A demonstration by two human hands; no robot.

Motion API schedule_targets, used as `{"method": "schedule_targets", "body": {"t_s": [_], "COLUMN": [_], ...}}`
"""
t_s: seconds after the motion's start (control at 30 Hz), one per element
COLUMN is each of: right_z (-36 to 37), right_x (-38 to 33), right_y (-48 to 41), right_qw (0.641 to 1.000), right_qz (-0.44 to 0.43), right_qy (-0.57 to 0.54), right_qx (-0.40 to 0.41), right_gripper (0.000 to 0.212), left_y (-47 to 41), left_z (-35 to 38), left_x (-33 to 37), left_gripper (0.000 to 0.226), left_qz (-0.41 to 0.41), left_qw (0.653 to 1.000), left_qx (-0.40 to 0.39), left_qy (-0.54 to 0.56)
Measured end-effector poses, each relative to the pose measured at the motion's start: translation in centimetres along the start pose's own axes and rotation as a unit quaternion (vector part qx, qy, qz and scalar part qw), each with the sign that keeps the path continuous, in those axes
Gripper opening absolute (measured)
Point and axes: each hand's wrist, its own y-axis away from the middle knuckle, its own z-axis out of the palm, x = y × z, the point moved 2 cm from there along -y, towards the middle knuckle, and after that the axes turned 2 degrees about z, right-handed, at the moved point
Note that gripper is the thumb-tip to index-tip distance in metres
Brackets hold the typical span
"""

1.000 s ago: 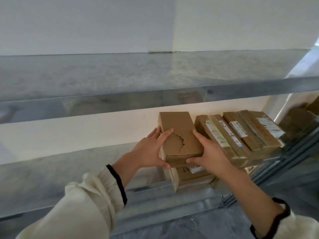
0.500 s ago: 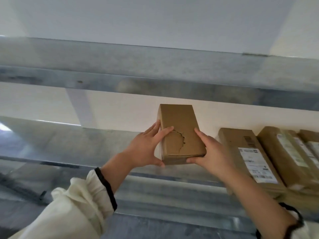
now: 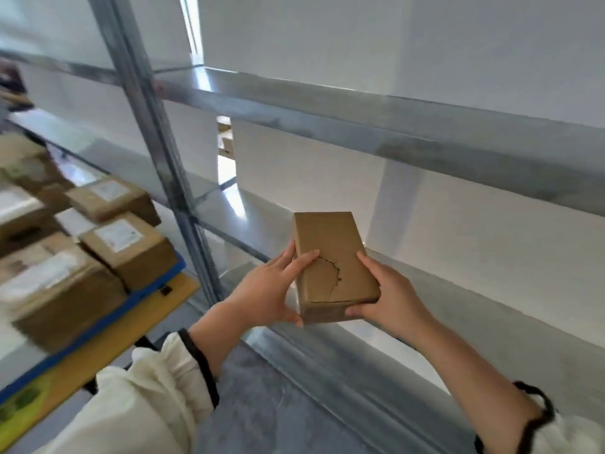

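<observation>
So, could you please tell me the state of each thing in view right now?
cardboard box: closed, top face torn, held in both hands.
left hand: grips the box's left side.
right hand: grips the box's right side.
labelled parcels: closed, stacked at left.

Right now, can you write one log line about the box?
held: torn cardboard box | left hand: grips left side | right hand: grips right side | place: by metal shelf

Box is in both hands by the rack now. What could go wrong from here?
The box has a torn patch on top; the thumb of the left hand lies at its edge and could rip it further. With the right hand, it grips only the near end, so the far end may dip and catch the shelf.
</observation>
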Motion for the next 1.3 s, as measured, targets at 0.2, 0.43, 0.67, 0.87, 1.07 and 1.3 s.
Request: {"method": "schedule_targets", "body": {"t_s": [0.2,0.43,0.67,0.87,1.07,1.3], "right_z": [9.1,18.3,25.2,31.4,36.1,40.3], "right_x": [-10.1,-19.8,-28.6,-33.1,-36.0,-39.1], "right_y": [-5.8,-10.9,-16.0,-16.8,-17.9,-19.0], "right_qw": [0.990,0.953,0.899,0.854,0.829,0.839], "right_qz": [-0.107,-0.226,-0.326,-0.375,-0.386,-0.371], "right_qy": [0.020,0.055,0.055,0.054,0.070,0.077], "right_qx": [-0.088,-0.194,-0.286,-0.356,-0.398,-0.389], "right_gripper": [0.106,0.104,0.100,0.095,0.094,0.093], "left_y": [9.1,17.6,23.1,27.9,30.7,33.3], "left_z": [-2.7,-3.5,-5.8,-4.4,-3.3,-2.7], "left_x": [-10.3,-19.0,-24.9,-27.8,-31.3,-36.9], "left_gripper": [0.121,0.123,0.125,0.133,0.127,0.127], "left_qz": [-0.148,-0.323,-0.452,-0.535,-0.565,-0.565], "left_qw": [0.989,0.945,0.888,0.837,0.814,0.818], "left_qx": [0.026,0.053,0.087,0.110,0.119,0.093], "left_qy": [-0.010,-0.004,0.014,0.035,0.057,0.057]}}
